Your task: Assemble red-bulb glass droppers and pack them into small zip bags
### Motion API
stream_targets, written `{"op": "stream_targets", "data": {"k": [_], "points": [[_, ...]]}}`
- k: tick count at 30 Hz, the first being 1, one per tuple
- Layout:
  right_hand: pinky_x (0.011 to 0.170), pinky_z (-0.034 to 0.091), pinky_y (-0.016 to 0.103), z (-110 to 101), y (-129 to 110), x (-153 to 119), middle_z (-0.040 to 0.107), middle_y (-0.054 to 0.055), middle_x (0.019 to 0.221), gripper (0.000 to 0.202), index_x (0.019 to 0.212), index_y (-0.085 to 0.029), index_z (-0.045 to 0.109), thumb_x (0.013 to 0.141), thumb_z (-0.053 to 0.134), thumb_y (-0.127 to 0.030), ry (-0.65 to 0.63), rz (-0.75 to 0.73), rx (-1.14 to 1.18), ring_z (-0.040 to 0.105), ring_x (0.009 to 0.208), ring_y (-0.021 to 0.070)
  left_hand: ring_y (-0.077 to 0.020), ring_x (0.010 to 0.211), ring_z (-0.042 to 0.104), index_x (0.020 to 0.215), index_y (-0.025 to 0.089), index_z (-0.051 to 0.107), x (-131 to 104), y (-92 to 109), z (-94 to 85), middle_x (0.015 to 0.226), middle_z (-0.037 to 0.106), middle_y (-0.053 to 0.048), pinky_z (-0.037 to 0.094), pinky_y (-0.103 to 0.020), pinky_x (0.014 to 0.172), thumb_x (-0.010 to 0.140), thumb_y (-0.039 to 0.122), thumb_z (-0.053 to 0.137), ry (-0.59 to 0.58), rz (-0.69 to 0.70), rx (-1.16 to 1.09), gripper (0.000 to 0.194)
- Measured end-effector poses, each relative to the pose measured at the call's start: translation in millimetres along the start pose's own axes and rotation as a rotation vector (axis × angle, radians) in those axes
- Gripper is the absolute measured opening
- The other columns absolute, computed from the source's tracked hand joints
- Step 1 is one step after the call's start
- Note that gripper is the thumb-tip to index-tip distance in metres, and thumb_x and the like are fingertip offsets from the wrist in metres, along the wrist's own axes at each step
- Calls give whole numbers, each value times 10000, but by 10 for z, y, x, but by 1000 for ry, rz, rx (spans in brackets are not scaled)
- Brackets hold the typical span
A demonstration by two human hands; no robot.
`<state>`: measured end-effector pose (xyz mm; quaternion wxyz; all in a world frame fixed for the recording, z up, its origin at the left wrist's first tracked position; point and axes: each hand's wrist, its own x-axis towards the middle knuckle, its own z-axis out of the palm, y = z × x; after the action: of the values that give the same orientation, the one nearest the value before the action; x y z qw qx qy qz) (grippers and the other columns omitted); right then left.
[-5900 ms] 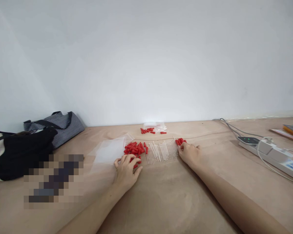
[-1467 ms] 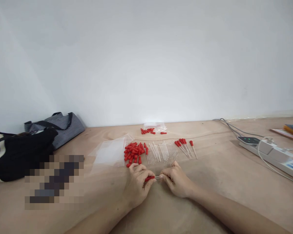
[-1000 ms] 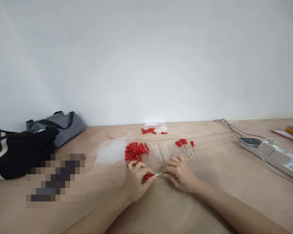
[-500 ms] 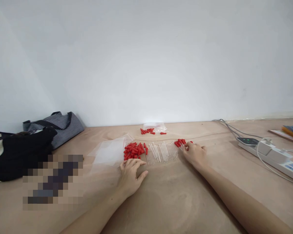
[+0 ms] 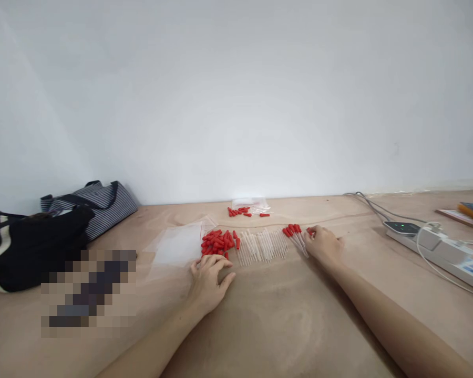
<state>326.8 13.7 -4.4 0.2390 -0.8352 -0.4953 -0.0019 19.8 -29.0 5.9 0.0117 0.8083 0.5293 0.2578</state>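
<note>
Left hand (image 5: 211,278), fingers loosely parted, is by the red bulbs (image 5: 216,241), mid-frame; right hand (image 5: 324,245), well apart, meets a red tip (image 5: 309,230) right of centre, grip unclear. Between them, a few capped tubes (image 5: 298,241) look finished; many bare tubes (image 5: 265,245) remain.

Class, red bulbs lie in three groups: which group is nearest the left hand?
The large pile, just beyond the left hand. The small cluster lies farther back, near the wall; the fanned group lies beside the right hand.
</note>
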Motion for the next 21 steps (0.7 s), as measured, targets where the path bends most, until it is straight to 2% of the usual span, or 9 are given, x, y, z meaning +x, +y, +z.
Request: {"op": "stream_targets", "data": {"k": [2,4,9,13,17,21], "points": [[834,285,448,4,99,75,631,128,976,388,987,-173,611,756,415,-416,-29,89,2,537,945,290,-240,950,496,809,249,605,4,-5,3,937,618,-11,223,-461,848,718,235,578,1,-9,4,96],[824,308,443,26,177,124,648,128,937,378,969,-187,630,736,446,-419,-75,114,11,554,926,300,-240,950,497,806,249,607,8,-10,6,934,619,-13,226,-457,843,719,235,578,5,-15,6,93],[749,387,334,129,210,152,675,53,876,279,912,-264,661,735,469,-363,-136,26,54,599,855,233,-237,950,494,788,247,610,16,-22,6,930,617,-15,222,-453,840,718,235,577,12,-30,20,78],[708,395,309,161,193,149,676,47,874,287,919,-269,663,750,454,-370,-123,-30,67,596,867,229,-236,936,495,798,249,615,19,-37,-6,914,615,-15,233,-442,823,725,239,573,32,-46,41,85],[662,387,303,105,175,112,675,58,863,311,923,-244,661,771,420,-367,-84,-62,72,595,846,236,-239,901,499,800,245,628,29,-47,4,883,606,-32,250,-426,793,730,243,574,128,-41,112,89],[711,366,304,51,27,-6,660,58,910,300,902,-220,658,781,413,-344,-43,-139,78,571,885,222,-238,888,501,814,226,641,129,-31,56,897,596,-59,247,-423,802,737,250,577,246,27,185,103]]}}
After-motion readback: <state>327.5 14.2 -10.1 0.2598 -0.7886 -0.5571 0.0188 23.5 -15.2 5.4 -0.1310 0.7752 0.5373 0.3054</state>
